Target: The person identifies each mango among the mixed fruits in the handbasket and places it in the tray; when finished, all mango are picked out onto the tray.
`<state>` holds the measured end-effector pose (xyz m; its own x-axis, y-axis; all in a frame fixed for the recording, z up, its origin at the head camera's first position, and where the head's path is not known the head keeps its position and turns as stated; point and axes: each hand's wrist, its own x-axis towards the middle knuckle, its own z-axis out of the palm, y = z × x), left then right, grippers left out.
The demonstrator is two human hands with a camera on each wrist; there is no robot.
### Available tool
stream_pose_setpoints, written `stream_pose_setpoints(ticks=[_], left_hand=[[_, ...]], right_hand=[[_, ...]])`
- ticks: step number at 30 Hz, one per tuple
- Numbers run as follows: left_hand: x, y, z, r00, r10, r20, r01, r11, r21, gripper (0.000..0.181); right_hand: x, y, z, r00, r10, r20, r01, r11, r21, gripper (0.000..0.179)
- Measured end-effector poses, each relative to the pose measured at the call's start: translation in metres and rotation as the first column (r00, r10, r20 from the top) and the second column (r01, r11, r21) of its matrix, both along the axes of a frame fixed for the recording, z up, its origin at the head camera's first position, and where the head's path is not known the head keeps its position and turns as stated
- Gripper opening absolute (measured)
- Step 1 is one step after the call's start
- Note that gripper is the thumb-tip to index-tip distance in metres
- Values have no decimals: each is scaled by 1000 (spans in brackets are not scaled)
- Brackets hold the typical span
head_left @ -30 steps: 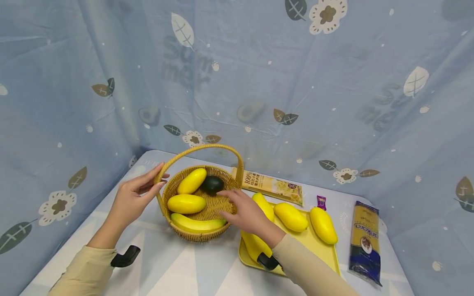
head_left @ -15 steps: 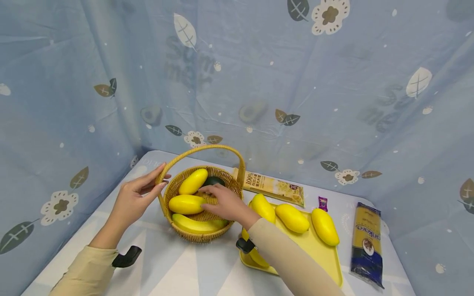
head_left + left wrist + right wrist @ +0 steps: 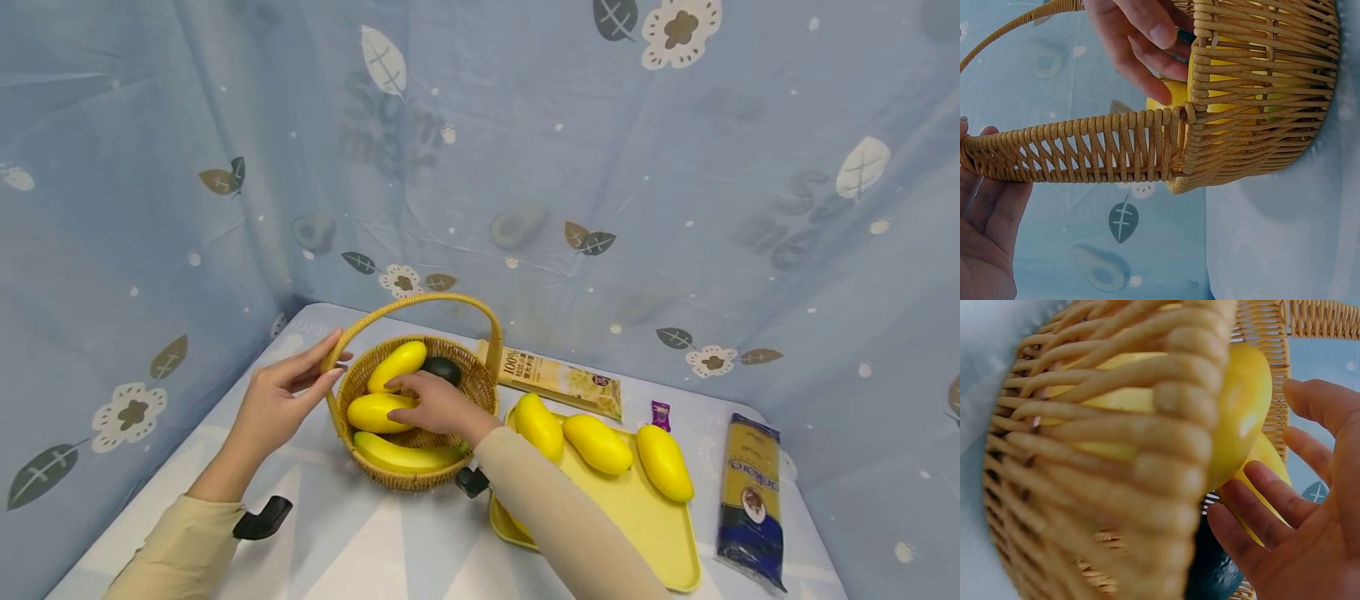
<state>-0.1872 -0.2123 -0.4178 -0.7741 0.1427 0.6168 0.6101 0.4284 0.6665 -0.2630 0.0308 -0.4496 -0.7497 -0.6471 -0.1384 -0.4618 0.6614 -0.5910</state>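
Observation:
A round wicker basket [image 3: 405,481] stands on the table, its tall handle [image 3: 420,300] arching over it. With thumb and fingers, my left hand [image 3: 279,404] pinches the left side of that handle, also seen in the left wrist view. Inside lie two yellow mangoes [image 3: 375,412], a banana [image 3: 401,454] along the near wall and a dark green avocado [image 3: 444,369]. My right hand [image 3: 438,407] reaches over the near right rim, fingertips at the middle mango. In the right wrist view its loosely spread fingers [image 3: 1275,487] are beside the mango [image 3: 1250,412], above the avocado [image 3: 1213,565].
Right of the basket, a yellow tray [image 3: 652,533] bears several yellow fruits, including a mango [image 3: 597,444]; my right forearm partly covers it. Behind lie a pasta packet [image 3: 562,383] and a small purple candy [image 3: 660,414]. A gold and blue packet [image 3: 752,500] lies far right.
My right hand has moved left from the basket's right rim into the basket, over to the middle mango. My left hand keeps its hold on the handle.

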Motion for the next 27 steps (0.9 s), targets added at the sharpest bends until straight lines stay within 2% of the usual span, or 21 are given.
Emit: stream_pose_setpoints(ticks=[6, 11, 20, 27], left_hand=[[0, 1, 0, 1000, 8, -7, -8, 1000, -5, 67], [-1, 1, -1, 1000, 4, -14, -4, 1000, -4, 67], [0, 3, 1, 1000, 15, 3, -15, 1000, -7, 65], [0, 2, 2, 1000, 11, 17, -11, 1000, 1, 63]], right_hand=[[-8, -7, -2, 1000, 9, 8, -9, 1000, 14, 51], [-12, -9, -4, 999, 11, 46, -12, 1000, 26, 50], [-13, -9, -6, 996, 36, 83, -39, 998, 46, 51], [-14, -10, -8, 992, 20, 123, -24, 999, 35, 51]])
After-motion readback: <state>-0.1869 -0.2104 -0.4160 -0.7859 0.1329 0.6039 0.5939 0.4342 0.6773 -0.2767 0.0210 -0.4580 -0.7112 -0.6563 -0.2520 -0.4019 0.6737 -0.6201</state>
